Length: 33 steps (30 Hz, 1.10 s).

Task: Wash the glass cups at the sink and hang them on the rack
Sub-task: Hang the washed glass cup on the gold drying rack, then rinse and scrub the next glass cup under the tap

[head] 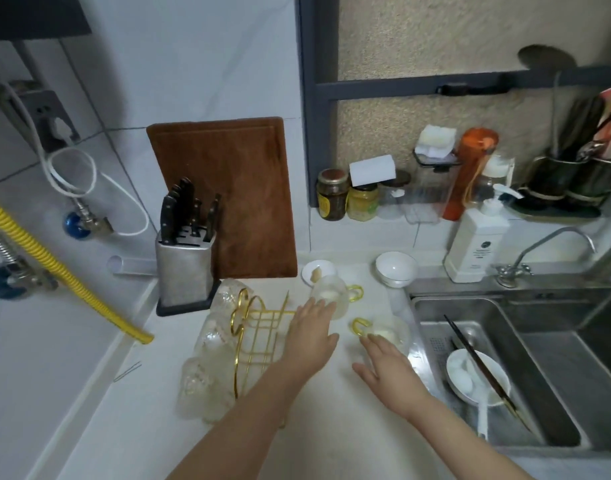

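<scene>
- Glass cups with yellow handles are being reached for; one clear cup sits far back on the white counter, another beside the steel sink.
- Next, each cup has to be gripped and carried to the sink.
- Left hand is spread flat, fingertips at the far cup; nothing is held.
- Right hand is spread wide, fingertips just touching the near cup.
- Other glass cups are seen on the gold wire rack.

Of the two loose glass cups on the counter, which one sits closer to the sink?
The glass cup by the right hand, its gold handle pointing left; the other cup stands farther back.
</scene>
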Each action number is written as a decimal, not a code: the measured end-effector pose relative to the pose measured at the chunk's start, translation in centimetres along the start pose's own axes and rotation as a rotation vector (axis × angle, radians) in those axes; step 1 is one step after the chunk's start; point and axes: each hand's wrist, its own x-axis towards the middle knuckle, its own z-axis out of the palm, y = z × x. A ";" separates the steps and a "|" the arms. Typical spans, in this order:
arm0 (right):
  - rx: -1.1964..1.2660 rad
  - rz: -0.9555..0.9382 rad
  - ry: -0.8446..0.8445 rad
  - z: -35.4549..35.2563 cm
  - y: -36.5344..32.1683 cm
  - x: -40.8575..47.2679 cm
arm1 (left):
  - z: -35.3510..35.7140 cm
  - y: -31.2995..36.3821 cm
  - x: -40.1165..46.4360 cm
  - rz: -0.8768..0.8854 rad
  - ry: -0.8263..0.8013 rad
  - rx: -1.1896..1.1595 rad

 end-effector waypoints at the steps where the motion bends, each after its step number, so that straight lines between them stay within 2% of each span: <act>1: 0.008 0.010 0.021 -0.4 1.3 0.0 | 0.6 1.1 0.2 0.005 -0.034 -0.031; 5: 0.027 0.044 0.048 -2.0 5.7 0.3 | 3.3 4.5 1.2 -0.052 -0.160 -0.181; 8: 0.069 0.069 0.023 -3.0 8.2 1.2 | 5.2 6.4 2.7 -0.216 -0.217 -0.356; 12: 0.223 0.049 -0.026 -3.6 9.9 3.3 | 6.4 8.9 4.2 -0.385 -0.205 -0.449; 16: 0.339 0.037 -0.149 -2.8 11.6 6.3 | 7.4 10.6 5.2 -0.464 -0.168 -0.561; 26: 0.420 0.020 -0.234 -0.9 14.4 8.1 | 8.0 10.7 4.9 -0.557 -0.132 -0.742; 29: 0.493 0.062 -0.177 -0.9 14.7 7.4 | 7.9 10.8 4.9 -0.553 -0.134 -0.789; 33: 0.608 0.105 -0.046 -2.5 16.0 5.2 | 7.4 12.1 5.6 -0.423 -0.140 -0.768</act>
